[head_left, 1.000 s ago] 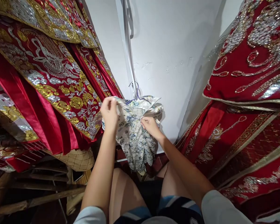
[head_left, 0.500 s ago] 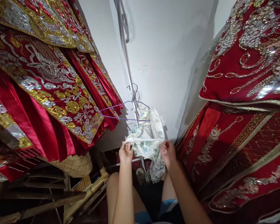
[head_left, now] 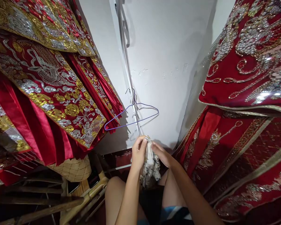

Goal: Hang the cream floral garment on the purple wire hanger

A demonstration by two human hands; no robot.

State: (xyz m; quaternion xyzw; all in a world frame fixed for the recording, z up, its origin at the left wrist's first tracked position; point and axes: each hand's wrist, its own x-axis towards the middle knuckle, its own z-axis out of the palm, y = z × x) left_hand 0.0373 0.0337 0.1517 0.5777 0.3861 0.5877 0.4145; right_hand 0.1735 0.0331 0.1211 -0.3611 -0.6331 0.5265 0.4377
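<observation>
A white patterned cloth hangs bunched between my two hands, above my knees. My left hand pinches its gathered top edge from the left. On the other side of the same edge, my right hand has its fingers pressed against the cloth. Above them, a purple wire hanger hangs bare on a metal rail by the wall. The lower part of the cloth drops between my legs.
Red garments with gold and silver embroidery fill the left side. Beaded red garments hang on the right. A bamboo chair stands at the lower left, with a quilted beige item above it.
The cloth has come off the hanger and is now gathered lower down. My hands have moved close together. The hanger has tilted and hangs bare.
</observation>
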